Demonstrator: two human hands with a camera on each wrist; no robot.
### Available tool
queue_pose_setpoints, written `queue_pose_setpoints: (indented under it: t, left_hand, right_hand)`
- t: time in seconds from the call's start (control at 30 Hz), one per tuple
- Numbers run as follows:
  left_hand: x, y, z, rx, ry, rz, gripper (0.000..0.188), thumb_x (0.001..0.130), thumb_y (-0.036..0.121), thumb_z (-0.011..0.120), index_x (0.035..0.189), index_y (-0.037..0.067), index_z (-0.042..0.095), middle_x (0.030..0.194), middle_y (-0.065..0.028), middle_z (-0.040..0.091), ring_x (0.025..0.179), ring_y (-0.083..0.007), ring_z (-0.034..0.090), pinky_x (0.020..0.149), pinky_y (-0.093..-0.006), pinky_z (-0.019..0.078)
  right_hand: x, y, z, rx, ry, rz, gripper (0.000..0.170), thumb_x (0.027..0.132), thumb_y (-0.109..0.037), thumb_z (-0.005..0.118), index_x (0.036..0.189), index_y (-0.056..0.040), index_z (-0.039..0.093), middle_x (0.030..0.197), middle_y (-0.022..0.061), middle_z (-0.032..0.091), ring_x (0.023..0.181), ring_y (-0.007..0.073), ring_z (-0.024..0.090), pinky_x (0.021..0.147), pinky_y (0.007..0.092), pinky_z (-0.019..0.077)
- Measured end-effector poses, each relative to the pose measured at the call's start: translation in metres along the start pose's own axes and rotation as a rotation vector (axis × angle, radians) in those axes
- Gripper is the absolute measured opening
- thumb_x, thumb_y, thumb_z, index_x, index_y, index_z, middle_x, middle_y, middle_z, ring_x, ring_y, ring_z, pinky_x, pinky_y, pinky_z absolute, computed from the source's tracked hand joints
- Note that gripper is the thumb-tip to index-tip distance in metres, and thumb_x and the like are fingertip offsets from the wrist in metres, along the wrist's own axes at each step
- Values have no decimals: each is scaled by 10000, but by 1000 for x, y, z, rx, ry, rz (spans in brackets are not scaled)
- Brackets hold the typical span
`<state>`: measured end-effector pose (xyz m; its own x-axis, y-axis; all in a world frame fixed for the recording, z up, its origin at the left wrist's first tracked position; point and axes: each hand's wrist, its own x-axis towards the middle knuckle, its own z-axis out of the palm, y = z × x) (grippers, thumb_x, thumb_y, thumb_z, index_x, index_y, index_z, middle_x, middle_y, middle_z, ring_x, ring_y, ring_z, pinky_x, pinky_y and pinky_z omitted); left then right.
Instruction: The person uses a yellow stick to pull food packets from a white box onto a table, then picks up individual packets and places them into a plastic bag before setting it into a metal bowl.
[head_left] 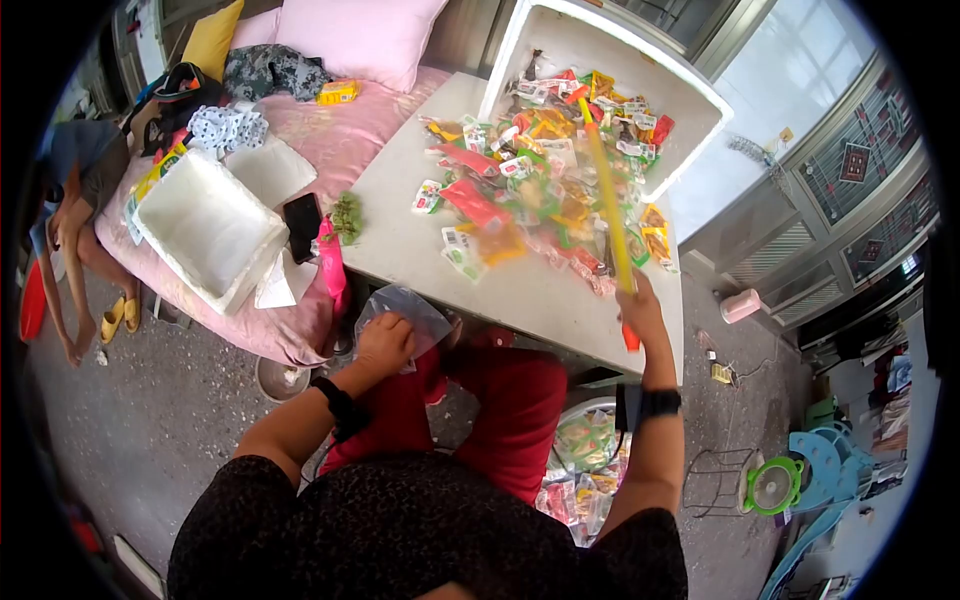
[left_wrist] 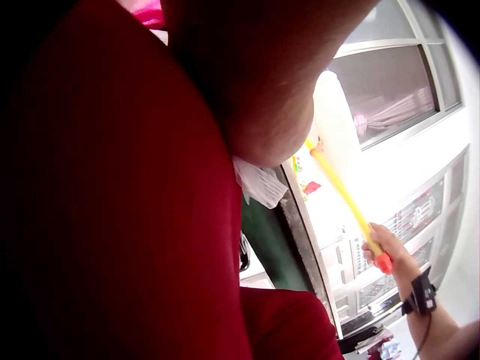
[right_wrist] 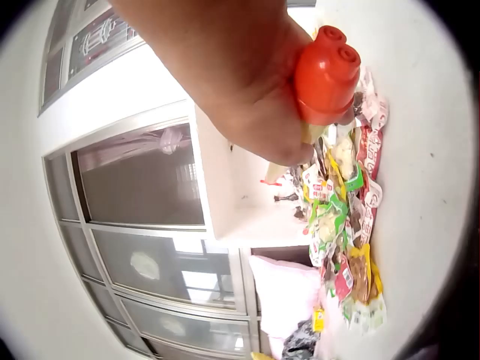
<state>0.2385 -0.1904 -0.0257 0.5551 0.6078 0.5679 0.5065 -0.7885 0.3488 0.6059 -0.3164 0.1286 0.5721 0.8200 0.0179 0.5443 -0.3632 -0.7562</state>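
My right hand (head_left: 645, 305) grips a long yellow stick (head_left: 609, 190) near its orange-red end, and the stick reaches over a heap of small snack packets (head_left: 560, 150). In the right wrist view the red end cap (right_wrist: 327, 75) pokes out of my right hand (right_wrist: 255, 97). Some packets at the heap's near side look blurred. My left hand (head_left: 385, 343) holds a clear plastic bag (head_left: 425, 318) by my knee, below the table's edge. The left wrist view shows my left hand (left_wrist: 270, 112) with the bag (left_wrist: 259, 184) under it; its fingertips are hidden.
A white foam box (head_left: 690, 110) lies on its side at the table's (head_left: 390, 215) far end, packets spilling out. Left are a bed (head_left: 300, 120) with another foam box (head_left: 205, 230), a phone (head_left: 302, 226) and a seated person (head_left: 75, 220). A container of packets (head_left: 585, 440) stands beside my leg.
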Motion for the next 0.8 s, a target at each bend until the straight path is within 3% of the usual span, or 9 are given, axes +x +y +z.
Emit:
queue_pose_setpoints:
  t: [0.07,0.17,0.27,0.3,0.4,0.5,0.57,0.63,0.8]
  left_hand:
    - [0,0,-1,5,9,1,91,634,128,551,698,66,528,769,-96,510,704,-268,509,631,-360,430]
    - [-3,-2,1,12,48,21,87,633,126,551,692,67,526,763,-97,506,699,-266,507,628,-361,427]
    - [-4,-5,4,16,59,28,85,632,126,551,686,66,523,757,-97,501,698,-266,506,626,-362,426]
    - [-4,-5,3,19,54,26,85,631,125,551,684,65,522,755,-97,500,698,-267,506,626,-363,426]
    - [-4,-4,1,20,75,40,85,629,122,550,677,61,517,751,-100,497,692,-269,503,619,-363,424]
    - [-4,-4,-1,27,52,24,84,625,119,549,670,58,513,741,-104,490,683,-270,499,609,-365,423]
    - [-5,-4,1,13,52,21,82,622,120,551,663,60,513,731,-105,488,679,-271,498,601,-366,422]
    - [-4,-5,1,15,37,14,80,620,120,551,659,62,513,725,-105,486,678,-272,497,597,-367,422]
    - [-4,-6,6,-1,50,15,76,619,117,551,665,66,519,727,-105,487,678,-276,497,599,-370,423]
  right_hand:
    - [50,10,5,-199,77,-75,521,731,-182,504,1206,-55,333,851,222,562,738,339,567,648,374,450]
    - [113,29,13,-383,176,-329,497,732,-190,473,1187,-43,336,901,266,534,862,395,510,736,408,414]
    - [121,11,20,-514,20,-61,485,734,-171,460,1176,-27,322,912,261,533,853,386,519,731,420,413]
    - [118,13,23,-480,17,-75,487,735,-175,461,1176,-25,318,911,263,532,857,389,516,734,425,410]
    - [86,20,29,-421,19,-120,496,738,-188,455,1181,-25,306,936,274,521,886,406,498,760,432,398]
    - [40,35,24,-346,-49,-49,514,734,-156,458,1204,-33,288,1007,255,495,934,369,490,758,391,409]
    - [9,68,22,-391,-24,-113,561,736,-190,446,1240,-39,251,1006,286,488,940,402,476,793,407,392]
    - [-41,44,12,-349,-89,113,576,742,-192,464,1251,-41,239,1000,286,492,941,395,484,789,394,399]
    - [-112,63,13,-294,-65,35,583,750,-185,504,1248,-34,241,977,287,503,933,378,500,772,367,413]
